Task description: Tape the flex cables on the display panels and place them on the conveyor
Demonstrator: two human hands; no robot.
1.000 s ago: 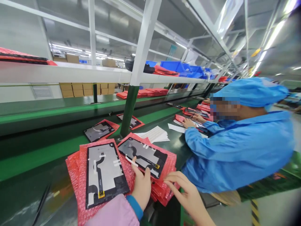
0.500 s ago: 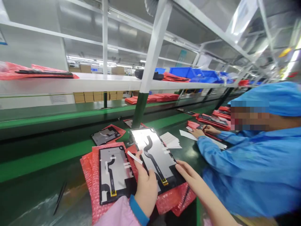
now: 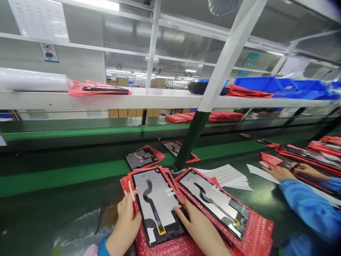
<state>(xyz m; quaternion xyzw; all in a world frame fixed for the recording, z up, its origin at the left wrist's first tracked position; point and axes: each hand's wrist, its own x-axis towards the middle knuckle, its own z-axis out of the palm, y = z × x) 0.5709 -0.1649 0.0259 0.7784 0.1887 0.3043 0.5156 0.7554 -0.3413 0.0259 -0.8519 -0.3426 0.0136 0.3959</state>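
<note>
A tablet screen (image 3: 156, 202), back side up with a dark flex cable and a yellow connector end, lies on a pile of red bubble-wrap bags (image 3: 170, 247). My left hand (image 3: 126, 217) grips its left edge; a white strip (image 3: 131, 191) sticks up at the fingertips. On the opposite edge is my right hand (image 3: 198, 225), thumb over the lower part and fingers partly hidden beside it. Just to the right, a second tablet screen (image 3: 213, 201) rests on more red bubble wrap.
Beyond lie two more screens (image 3: 141, 158) (image 3: 173, 147) on red wrap, near a slanted post (image 3: 193, 138). White label sheets (image 3: 226, 176) are right of centre. A co-worker's hands (image 3: 282, 173) work at the right. A thin dark tool (image 3: 100, 217) lies left. Blue bins (image 3: 255, 85) stand on the shelf.
The screen in my hands has come down and left onto the red bags, over the screen lying there. My view has swung left, uncovering the second screen on the right.
</note>
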